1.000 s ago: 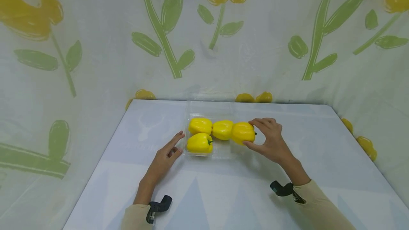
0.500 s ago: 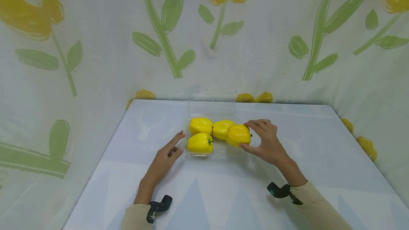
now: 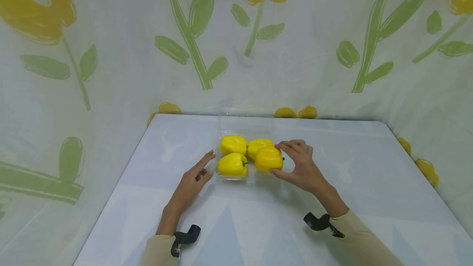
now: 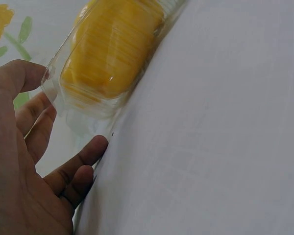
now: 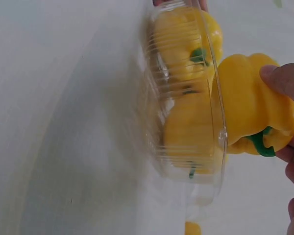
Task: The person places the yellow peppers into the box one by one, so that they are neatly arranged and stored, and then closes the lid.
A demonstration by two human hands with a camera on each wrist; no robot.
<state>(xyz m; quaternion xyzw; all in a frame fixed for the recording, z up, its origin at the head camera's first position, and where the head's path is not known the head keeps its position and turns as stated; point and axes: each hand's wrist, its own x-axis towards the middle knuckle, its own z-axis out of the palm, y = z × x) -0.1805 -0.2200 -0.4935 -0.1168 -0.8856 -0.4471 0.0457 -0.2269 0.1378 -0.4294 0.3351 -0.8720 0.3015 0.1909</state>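
Observation:
In the head view my right hand (image 3: pixel 301 167) pinches a yellow bell pepper (image 3: pixel 268 159) between thumb and fingers, over the right part of a clear plastic clamshell box (image 3: pixel 255 177). The right wrist view shows this held pepper (image 5: pixel 255 103) above the box rim, its green stem toward the palm. Three more yellow peppers lie in the box: one at back left (image 3: pixel 233 145), one at front left (image 3: pixel 233 165), and one at back right (image 3: pixel 258 145), partly hidden. My left hand (image 3: pixel 191 186) is at the box's left side, its fingertips (image 4: pixel 41 73) at the rim.
The box's clear lid (image 3: pixel 245 123) stands raised behind it, near the back edge of the white table (image 3: pixel 351 155). A flower-printed curtain (image 3: pixel 295 60) hangs behind the table and at both sides. Each wrist carries a black camera mount (image 3: pixel 186 236).
My right hand has moved left and slightly toward me with the pepper, bringing it further over the box's right part. The left hand stays at the box's left side.

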